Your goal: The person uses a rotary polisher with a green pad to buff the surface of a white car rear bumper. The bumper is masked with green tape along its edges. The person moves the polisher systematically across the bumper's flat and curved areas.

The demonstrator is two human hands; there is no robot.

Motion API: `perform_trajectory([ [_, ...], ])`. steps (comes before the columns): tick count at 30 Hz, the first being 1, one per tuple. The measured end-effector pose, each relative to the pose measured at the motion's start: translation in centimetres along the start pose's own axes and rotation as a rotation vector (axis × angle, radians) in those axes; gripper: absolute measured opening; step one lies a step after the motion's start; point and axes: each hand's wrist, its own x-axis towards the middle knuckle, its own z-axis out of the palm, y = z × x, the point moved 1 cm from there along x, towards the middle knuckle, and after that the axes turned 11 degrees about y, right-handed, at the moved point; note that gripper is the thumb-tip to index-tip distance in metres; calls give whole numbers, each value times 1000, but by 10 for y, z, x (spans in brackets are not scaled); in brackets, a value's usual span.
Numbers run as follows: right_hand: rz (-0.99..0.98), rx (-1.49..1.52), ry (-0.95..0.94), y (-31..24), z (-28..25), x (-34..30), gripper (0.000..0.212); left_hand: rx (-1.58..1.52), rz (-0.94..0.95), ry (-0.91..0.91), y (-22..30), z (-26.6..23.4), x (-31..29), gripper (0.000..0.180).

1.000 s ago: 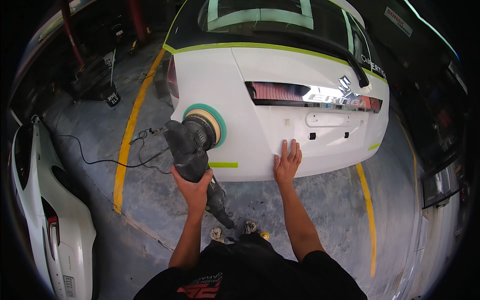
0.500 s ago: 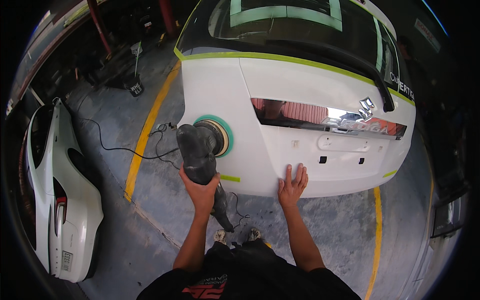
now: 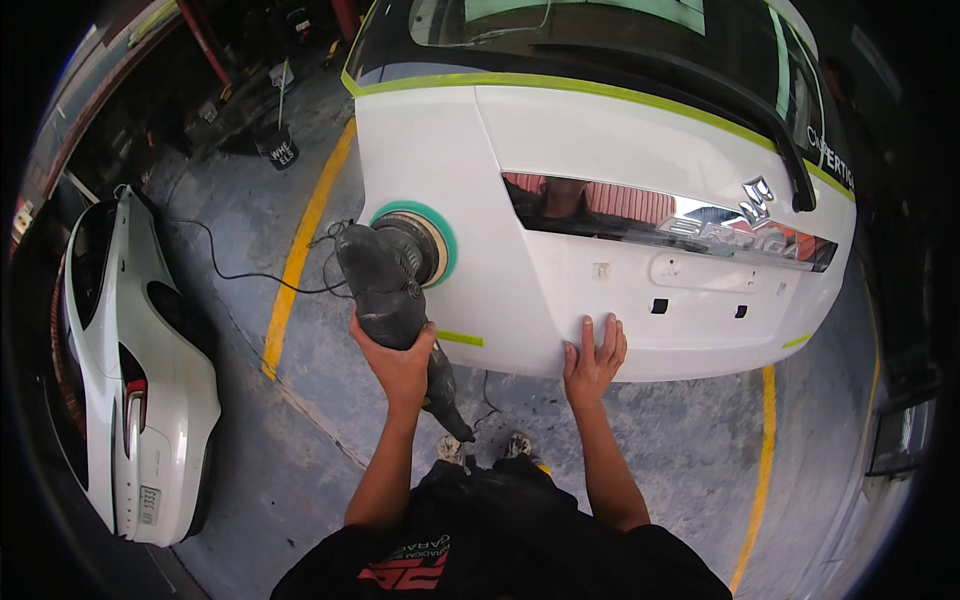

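Note:
My left hand (image 3: 398, 368) is wrapped round the body of a black electric polisher (image 3: 378, 285). The polisher's round pad (image 3: 449, 245), with a teal rim, rests against the left rear of a white car (image 3: 420, 150). On the lower part of the tailgate my right hand (image 3: 594, 358) lies flat with its fingers spread. Lime-green masking tape (image 3: 560, 88) runs below the rear window, and a short strip of it (image 3: 460, 339) sits right of the polisher. A chrome trim bar (image 3: 620, 212) crosses the tailgate above my right hand.
A black power cord (image 3: 245, 275) trails across the grey floor to the left. Another white car (image 3: 165, 400) stands at the far left. A black bucket (image 3: 278, 148) is near the back. Yellow lines (image 3: 308, 250) mark the floor.
The polisher, with my left hand on it, has shifted slightly up and left in view. My right hand stays on the tailgate. The whole view has turned a little.

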Motion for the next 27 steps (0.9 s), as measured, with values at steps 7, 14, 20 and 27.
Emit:
perform_trajectory([
  [7, -12, 16, -7, 3, -1, -2, 48, -36, -39, 57, -5, -7, 17, 87],
  [14, 33, 44, -70, 1, -8, 1, 51, 25, 60, -21, 3, 6, -2, 89],
  [20, 35, 74, -56, 9, -7, 1, 55, 36, 26, -40, 15, 21, -15, 93],
  [27, 157, 377, -123, -27, -42, 17, 58, 14, 2, -45, 17, 20, -27, 85],
])
